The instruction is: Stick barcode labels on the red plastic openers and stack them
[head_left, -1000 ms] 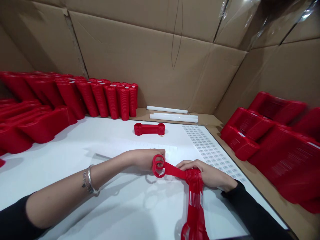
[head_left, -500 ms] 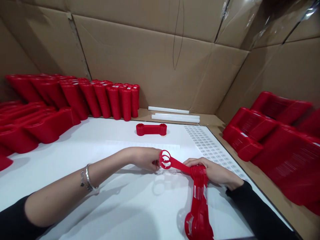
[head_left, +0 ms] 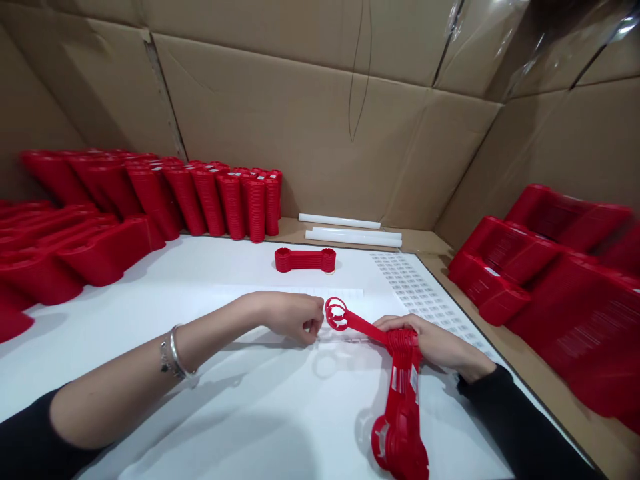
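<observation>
My right hand [head_left: 425, 340] grips a stack of red plastic bone-shaped pieces [head_left: 403, 400], which hangs toward me across the white table [head_left: 165, 313]. The top piece's ring end [head_left: 337, 313] fans out to the left of the stack. My left hand [head_left: 293, 318] has its fingers pinched together, just left of that ring and apart from it. A thin clear strip [head_left: 345, 340] lies near those fingertips, but I cannot tell if they hold it. A single red piece [head_left: 305, 260] lies flat beyond my hands.
Rows of stacked red pieces [head_left: 150, 193] stand along the far left, with more stacks [head_left: 550, 280] on a cardboard ledge at the right. A sheet of small labels [head_left: 420, 293] lies at the table's right side. White rods [head_left: 350, 233] rest by the cardboard back wall [head_left: 300, 127].
My left hand has come away from the red ring and now sits a little left of it. The ring end and my right hand with the stack have shifted slightly right.
</observation>
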`<state>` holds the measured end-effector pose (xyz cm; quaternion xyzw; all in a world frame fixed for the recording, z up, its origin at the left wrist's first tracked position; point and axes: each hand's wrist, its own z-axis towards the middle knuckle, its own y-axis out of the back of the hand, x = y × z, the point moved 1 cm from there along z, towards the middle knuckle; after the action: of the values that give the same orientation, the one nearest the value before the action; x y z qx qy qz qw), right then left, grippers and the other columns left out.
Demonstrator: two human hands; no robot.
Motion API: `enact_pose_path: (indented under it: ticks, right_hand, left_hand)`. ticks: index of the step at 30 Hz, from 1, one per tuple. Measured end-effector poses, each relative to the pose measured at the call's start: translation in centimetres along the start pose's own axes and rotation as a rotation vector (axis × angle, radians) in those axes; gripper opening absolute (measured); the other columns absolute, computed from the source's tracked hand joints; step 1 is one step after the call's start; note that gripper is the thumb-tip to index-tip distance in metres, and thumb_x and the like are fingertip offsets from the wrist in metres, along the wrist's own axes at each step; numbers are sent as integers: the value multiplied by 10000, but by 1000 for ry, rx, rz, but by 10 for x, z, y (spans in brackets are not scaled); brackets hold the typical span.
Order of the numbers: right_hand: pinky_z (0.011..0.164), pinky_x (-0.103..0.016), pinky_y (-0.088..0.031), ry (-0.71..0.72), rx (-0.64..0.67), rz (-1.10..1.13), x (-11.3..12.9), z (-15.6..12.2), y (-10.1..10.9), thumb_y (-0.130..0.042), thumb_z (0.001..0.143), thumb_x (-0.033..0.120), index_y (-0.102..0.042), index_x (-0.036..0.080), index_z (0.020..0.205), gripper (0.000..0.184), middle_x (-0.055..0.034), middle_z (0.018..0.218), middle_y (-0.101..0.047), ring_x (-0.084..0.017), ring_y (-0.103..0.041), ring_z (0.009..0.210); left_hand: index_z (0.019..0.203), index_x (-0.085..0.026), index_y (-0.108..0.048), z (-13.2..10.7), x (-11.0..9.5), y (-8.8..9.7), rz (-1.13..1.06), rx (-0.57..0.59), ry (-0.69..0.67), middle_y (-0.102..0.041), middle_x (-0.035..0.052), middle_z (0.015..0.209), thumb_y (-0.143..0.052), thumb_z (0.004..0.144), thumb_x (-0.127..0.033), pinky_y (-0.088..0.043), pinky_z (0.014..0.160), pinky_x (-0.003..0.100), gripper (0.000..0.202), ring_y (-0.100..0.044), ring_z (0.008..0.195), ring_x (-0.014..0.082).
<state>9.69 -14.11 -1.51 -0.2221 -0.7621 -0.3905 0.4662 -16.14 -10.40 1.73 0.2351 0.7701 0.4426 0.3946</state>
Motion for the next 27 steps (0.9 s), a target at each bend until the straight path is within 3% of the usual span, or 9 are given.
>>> enact_pose_path:
  ticks: [3, 11, 19, 27]
  right_hand:
    - [746, -350, -480, -13, -18, 0, -2, -2, 6, -582, 774, 406, -701, 182, 1010, 346, -63, 861, -685, -225, -611, 801]
    - [779, -360, -464, 19, 10, -58, 3, -4, 11, -582, 784, 409, -712, 199, 997, 326, -66, 899, -693, -242, -600, 850]
    - [737, -352, -475, -25, -23, -52, 0, -6, 12, -591, 758, 426, -714, 189, 979, 347, -65, 890, -688, -245, -604, 833]
    - [760, -357, -475, -11, -45, -66, -1, -7, 16, -597, 752, 388, -717, 214, 986, 316, -55, 903, -693, -249, -605, 838]
  left_hand:
    - [598, -167, -461, -2, -1, 2, 0, 47, 26, -466, 4, 708, -505, 664, -125, -289, 495, 237, 89, -363, 554, 102]
    - [583, -168, -405, 1, 0, 2, 6, 7, -10, -414, 0, 685, -483, 693, -114, -272, 492, 255, 145, -323, 517, 95]
    - [614, -173, -490, -11, 5, 3, 27, 55, 129, -512, 7, 787, -503, 650, -132, -315, 507, 238, 56, -417, 578, 108]
    - [611, -167, -472, -12, 13, 4, 26, 51, 73, -517, 11, 758, -458, 709, -152, -346, 548, 232, 100, -414, 577, 105]
